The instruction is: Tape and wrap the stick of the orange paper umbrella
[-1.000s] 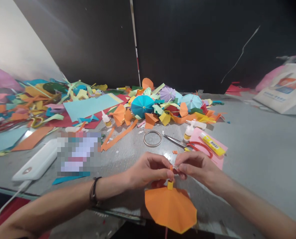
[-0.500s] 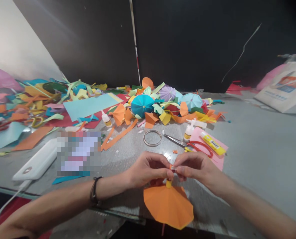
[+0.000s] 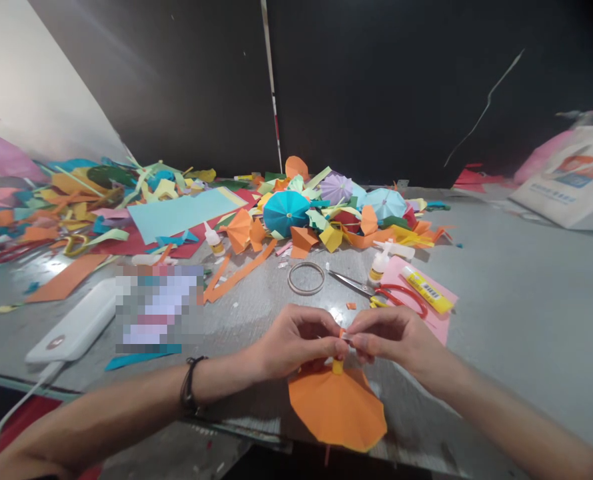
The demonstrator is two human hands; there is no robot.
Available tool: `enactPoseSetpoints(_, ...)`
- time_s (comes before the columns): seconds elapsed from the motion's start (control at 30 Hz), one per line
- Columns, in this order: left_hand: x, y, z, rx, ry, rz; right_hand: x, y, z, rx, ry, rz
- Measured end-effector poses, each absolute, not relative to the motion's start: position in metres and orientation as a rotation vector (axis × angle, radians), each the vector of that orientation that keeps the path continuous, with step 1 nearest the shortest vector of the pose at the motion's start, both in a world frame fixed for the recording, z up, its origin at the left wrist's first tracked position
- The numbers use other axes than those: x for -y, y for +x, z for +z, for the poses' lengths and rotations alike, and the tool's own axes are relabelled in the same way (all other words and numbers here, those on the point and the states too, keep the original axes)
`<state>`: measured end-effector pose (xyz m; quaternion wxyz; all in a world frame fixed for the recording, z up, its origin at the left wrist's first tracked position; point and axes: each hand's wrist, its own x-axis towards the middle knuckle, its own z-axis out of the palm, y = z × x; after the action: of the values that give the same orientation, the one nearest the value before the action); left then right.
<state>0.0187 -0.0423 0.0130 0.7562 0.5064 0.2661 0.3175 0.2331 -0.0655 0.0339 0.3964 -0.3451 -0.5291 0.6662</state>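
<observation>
My left hand (image 3: 295, 341) and my right hand (image 3: 401, 335) meet fingertip to fingertip near the table's front edge. Between them both hands pinch a small orange and white strip (image 3: 345, 335), partly hidden by the fingers. Just below hangs a pleated orange paper umbrella (image 3: 339, 410), spread wide, with a yellow band (image 3: 337, 366) around its top. A thin pink stick (image 3: 327, 456) pokes out under it. How the strip joins the umbrella is hidden behind my fingers.
Beyond my hands lie a metal ring (image 3: 306, 278), red-handled scissors (image 3: 401, 297), a small glue bottle (image 3: 378, 267) and a yellow tube (image 3: 426, 289) on pink paper. Coloured paper scraps and a blue paper umbrella (image 3: 286, 213) pile up behind. A white power bank (image 3: 74, 327) sits left.
The light blue paper at the far left has shifted left, mostly out of view. The umbrella's lower edge has risen slightly. My hands keep nearly the same pinch.
</observation>
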Motion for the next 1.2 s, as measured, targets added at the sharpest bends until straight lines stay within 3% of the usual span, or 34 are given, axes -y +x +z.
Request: enactPoseSetpoints(1.2,0.052,0.013,0.029,-0.572,1.275,0.653,0.075,0.225,0.039,1.468,-1.028,1.506)
